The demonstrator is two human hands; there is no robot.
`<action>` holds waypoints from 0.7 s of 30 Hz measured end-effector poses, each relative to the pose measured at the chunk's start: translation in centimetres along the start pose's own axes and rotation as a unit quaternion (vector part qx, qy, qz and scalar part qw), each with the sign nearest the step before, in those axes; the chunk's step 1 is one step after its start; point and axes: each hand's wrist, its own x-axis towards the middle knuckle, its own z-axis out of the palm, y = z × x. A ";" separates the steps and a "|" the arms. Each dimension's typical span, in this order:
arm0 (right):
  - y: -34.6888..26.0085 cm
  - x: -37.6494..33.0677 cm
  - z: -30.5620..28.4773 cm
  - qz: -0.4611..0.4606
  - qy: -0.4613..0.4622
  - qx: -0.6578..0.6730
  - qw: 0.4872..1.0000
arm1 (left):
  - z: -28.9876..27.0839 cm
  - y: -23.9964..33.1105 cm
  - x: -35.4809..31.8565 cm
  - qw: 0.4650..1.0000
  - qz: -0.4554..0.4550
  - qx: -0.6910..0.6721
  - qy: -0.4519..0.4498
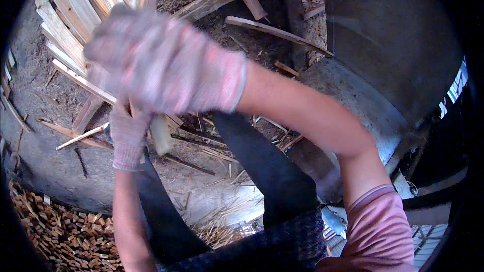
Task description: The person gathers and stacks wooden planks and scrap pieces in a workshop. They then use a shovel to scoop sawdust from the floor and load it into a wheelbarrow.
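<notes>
- Over at the upper left, a fan of pale split slats [63, 27] is spread out, near ends hidden behind the right hand [166, 63]; pretty sure those are the main pieces being handled, but that's just my read
- Progress-wise I'd guess partway; the fan looks more or less grouped, while a curved slat [277, 34] lies well apart at the upper middle; no clue whether that one's left to do or just scrap
- Lower left has a big heap of small wood pieces [65, 226]; could be done stuff, could be stock, one view won't settle it; thin splinters [196, 148] litter the ground near the dark trouser legs [262, 166]
- Right hand's in a pinkish-grey glove and super blurry; fingers seem curled in, but I can't tell how tightly or around what
- Left hand [130, 138], gloved too, sits just below, its upper part overlapped by the right; a pale piece of wood [161, 136] pokes down right beside it; can't tell if it's gripped, since the fingers are mostly hidden
</notes>
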 end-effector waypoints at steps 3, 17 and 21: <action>4.1 -2.7 3.0 0.061 0.163 0.073 0.982 | -0.3 0.6 2.4 0.995 0.077 0.008 0.059; 15.7 -16.6 7.5 0.619 -0.186 -0.031 0.762 | 1.8 -0.7 4.5 0.955 -0.042 -0.241 0.167; 8.0 -14.4 7.2 0.644 -0.101 0.087 0.753 | 1.7 -1.4 5.7 0.906 -0.106 -0.356 0.202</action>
